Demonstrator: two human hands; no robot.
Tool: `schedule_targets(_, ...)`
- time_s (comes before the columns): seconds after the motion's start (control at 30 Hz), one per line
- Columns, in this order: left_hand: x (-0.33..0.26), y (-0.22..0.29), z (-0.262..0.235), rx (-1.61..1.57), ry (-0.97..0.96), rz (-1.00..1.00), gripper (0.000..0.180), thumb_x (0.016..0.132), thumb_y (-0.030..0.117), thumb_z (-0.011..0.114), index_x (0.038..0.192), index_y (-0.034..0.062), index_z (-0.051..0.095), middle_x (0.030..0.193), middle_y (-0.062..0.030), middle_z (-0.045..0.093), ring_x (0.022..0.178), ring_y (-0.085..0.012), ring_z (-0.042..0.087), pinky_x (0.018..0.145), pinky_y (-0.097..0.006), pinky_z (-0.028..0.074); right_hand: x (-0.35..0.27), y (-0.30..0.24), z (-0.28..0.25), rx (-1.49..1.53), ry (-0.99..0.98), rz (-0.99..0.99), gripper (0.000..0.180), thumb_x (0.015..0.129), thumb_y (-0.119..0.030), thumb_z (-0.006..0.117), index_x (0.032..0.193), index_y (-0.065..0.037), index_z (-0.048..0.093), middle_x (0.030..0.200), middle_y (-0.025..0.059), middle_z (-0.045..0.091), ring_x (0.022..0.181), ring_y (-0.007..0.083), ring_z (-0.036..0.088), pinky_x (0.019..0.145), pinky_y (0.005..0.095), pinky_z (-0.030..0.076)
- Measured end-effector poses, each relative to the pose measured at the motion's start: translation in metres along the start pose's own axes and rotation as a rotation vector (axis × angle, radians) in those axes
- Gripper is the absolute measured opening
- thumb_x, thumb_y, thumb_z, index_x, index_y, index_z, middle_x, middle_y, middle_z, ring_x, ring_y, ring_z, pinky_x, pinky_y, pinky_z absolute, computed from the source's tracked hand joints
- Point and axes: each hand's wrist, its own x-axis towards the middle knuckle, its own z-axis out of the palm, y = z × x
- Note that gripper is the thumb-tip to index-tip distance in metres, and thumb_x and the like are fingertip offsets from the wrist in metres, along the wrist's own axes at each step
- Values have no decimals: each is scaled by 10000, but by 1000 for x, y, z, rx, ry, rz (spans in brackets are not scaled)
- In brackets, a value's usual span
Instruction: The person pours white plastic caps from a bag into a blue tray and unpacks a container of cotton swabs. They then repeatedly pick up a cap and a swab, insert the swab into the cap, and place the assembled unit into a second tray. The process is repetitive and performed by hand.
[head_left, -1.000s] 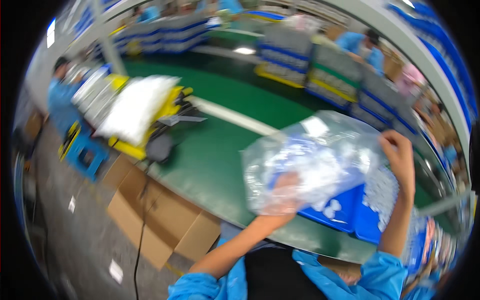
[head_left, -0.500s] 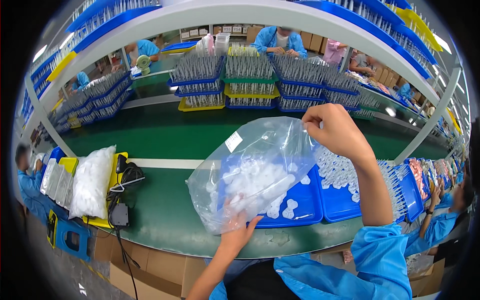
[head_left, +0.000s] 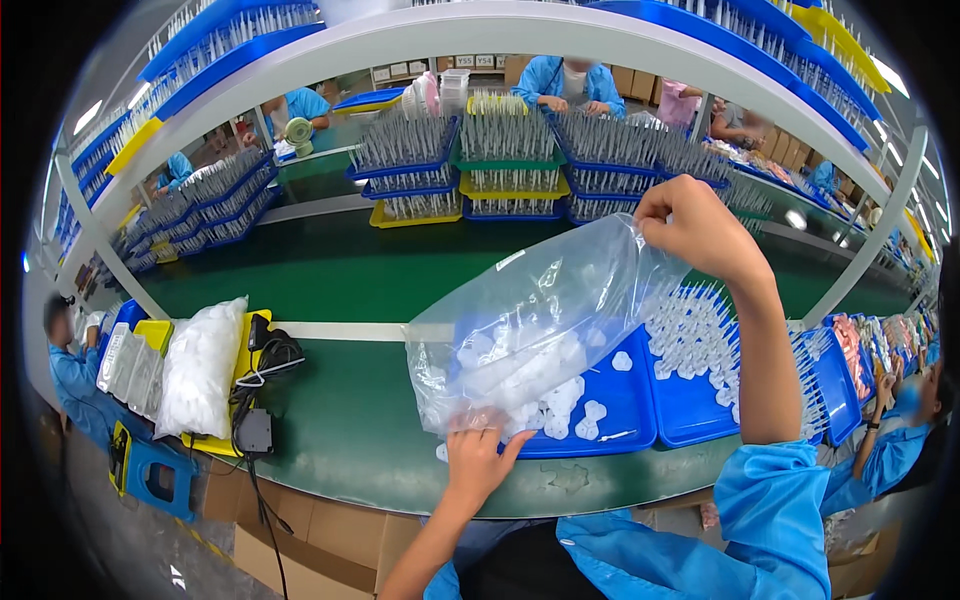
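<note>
My right hand (head_left: 701, 227) is raised above the bench, its fingers closed on the upper corner of a clear plastic bag (head_left: 563, 285). The bag slants down to the left over a blue tray (head_left: 634, 428). White lobed plastic pieces (head_left: 592, 416) lie on that tray; many more show blurred through the film, and I cannot tell which are inside the bag. Against the bag's lower edge rests my left hand (head_left: 474, 463), thumb stretched apart from the fingers. Plastic partly covers its fingertips.
Right of the tray, a second blue tray (head_left: 686, 428) holds white pieces with thin spikes. A full white bag (head_left: 203, 365) lies on a yellow tray at left, beside black cables (head_left: 268, 355). Stacked trays of spiked parts (head_left: 507, 150) stand across the green bench (head_left: 350, 400). Co-workers sit beyond.
My right hand has lifted the bag's corner up and slightly right, and the bag is flatter and more stretched. My left hand has shifted slightly right; its fingers now sit at the bag's lower edge.
</note>
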Motion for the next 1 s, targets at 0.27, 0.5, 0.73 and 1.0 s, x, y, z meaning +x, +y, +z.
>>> schedule_targets(0.27,18,-6,-10,26,60,-20,387,701,325,890,806,61,626,827,-69,615,802,-285,578,870,-451,411,5,3,-32,226,85,45,219,784,-132,648,857,65,709,725,30,633,694,91,541,621,264,440)
schedule_targets(0.5,107,-9,-51,-210,427,-114,1000,627,308,942,1403,-26,407,1366,-215,477,1291,-378,462,1117,-463,339,23,-42,-32,535,195,-203,238,891,-221,688,1008,-16,721,708,-63,565,569,5,404,500,197,273)
schedule_targets(0.73,204,-17,-76,-485,113,-199,603,955,251,661,1423,-67,452,1395,-217,546,1270,-294,543,1070,-373,421,59,-150,-43,505,-31,-515,274,912,-182,633,1010,59,718,784,124,672,711,156,615,666,282,477)
schedule_targets(1.0,177,-75,-120,-1414,236,-647,615,1056,379,474,1551,82,265,1367,-207,525,1131,-304,614,990,-592,485,75,-159,-4,477,335,-699,257,930,-209,648,999,31,710,695,2,574,623,68,517,575,241,421)
